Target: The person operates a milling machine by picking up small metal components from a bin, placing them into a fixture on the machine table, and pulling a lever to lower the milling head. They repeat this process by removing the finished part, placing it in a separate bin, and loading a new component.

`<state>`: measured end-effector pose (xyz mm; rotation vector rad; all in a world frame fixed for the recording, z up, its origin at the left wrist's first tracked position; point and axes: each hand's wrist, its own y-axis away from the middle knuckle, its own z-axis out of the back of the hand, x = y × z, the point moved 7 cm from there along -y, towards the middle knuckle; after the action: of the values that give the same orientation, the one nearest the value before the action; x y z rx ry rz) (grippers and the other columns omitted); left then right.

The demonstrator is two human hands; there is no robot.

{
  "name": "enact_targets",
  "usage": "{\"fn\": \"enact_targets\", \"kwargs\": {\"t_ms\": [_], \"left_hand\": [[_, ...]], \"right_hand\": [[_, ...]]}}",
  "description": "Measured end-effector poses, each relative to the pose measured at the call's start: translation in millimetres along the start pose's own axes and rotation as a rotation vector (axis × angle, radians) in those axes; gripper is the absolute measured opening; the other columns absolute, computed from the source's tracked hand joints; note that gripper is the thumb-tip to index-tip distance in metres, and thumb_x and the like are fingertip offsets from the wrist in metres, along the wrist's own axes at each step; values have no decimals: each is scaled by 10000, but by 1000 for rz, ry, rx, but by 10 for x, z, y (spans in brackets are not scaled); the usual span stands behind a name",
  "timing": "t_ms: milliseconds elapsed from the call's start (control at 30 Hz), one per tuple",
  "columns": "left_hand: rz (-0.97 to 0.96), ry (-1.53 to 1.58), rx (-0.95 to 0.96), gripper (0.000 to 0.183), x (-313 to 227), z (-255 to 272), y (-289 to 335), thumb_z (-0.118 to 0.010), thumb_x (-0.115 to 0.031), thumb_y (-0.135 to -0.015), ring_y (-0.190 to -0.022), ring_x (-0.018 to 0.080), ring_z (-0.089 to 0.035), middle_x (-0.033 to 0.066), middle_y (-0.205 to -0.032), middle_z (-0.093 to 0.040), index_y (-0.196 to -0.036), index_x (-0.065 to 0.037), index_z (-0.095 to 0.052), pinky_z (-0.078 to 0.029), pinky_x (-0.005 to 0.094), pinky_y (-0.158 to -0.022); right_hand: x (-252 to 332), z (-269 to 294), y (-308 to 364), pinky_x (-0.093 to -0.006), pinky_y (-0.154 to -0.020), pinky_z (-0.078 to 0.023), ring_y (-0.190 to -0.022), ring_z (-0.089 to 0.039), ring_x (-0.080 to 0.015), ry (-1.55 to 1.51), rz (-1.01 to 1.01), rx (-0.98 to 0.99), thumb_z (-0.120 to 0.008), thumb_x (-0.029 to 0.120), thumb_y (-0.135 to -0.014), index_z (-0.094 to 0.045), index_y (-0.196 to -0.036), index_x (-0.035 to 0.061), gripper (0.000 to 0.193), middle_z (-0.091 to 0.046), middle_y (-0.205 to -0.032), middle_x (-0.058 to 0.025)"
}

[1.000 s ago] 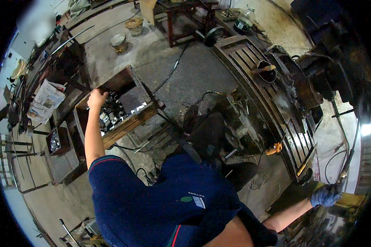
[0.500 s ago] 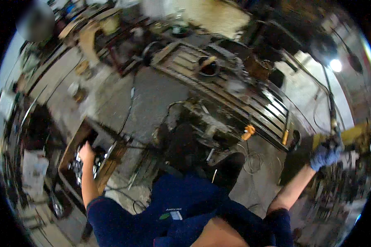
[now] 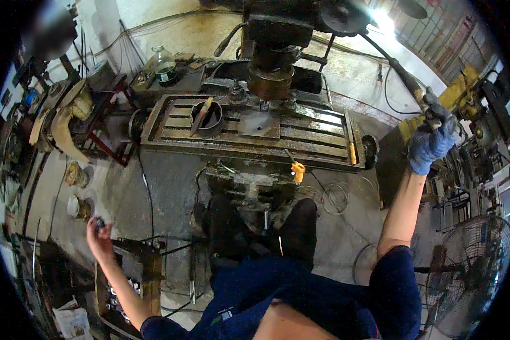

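My left hand [image 3: 101, 243] is raised over the floor at the left, its bare fingers closed on a small dark metal part [image 3: 100, 222] whose exact kind I cannot make out. Below that forearm is a box with shiny small metal parts [image 3: 131, 286], partly covered by the arm. At the right, my right hand [image 3: 430, 148] wears a blue-grey glove and is closed around the end of a long dark lever [image 3: 395, 67]. The lever runs up to the milling machine's head [image 3: 271, 73]. Beneath the head, a plate [image 3: 259, 123] lies on the slotted machine table [image 3: 175, 143].
A round pot with a brush [image 3: 207, 116] stands on the table's left part. An orange-yellow tool [image 3: 298, 171] hangs at the front edge; a yellow-handled tool [image 3: 352, 153] lies at the right end. A bottle [image 3: 164, 65] stands behind. A fan [image 3: 470, 272] is at lower right.
My left hand has come up out of the box of metal parts, now with a dark part in its fingers. My view has turned right toward the machine; the right hand stays on the lever.
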<state>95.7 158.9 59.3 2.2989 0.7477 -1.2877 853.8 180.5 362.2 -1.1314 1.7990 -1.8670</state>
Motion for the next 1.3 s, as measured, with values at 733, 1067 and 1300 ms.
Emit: {"fn": "enact_targets", "kwargs": {"t_ms": [733, 1067, 1300], "left_hand": [[441, -159, 435, 279, 2000, -1622, -305, -561, -209, -849, -924, 209, -517, 71, -1037, -533, -1061, -41, -492, -433, 413, -752], [614, -704, 486, 530, 1783, -1979, 638, -605, -409, -766, -1113, 264, -356, 91, -1210, -380, -1185, -147, -414, -350, 457, -872], [682, -731, 586, 329, 1855, -2092, 870, -620, -343, -751, -889, 224, -402, 73, -954, -437, -954, -127, -478, -361, 405, -727]], "right_hand": [[-321, -4, 1178, -390, -641, -440, -706, -557, -238, 1243, -132, 633, -578, 109, -748, -582, -740, 48, 62, -559, -697, -115], [-1746, -729, 4565, -404, -764, -434, -882, -568, -328, 43, -1363, 871, -629, 494, -692, -599, -1019, 60, 544, -614, -955, -159], [-1068, -721, 3961, -414, -647, -459, -712, -590, -339, 234, -1177, 695, -641, 445, -675, -613, -799, 30, 434, -618, -744, -174]]}}
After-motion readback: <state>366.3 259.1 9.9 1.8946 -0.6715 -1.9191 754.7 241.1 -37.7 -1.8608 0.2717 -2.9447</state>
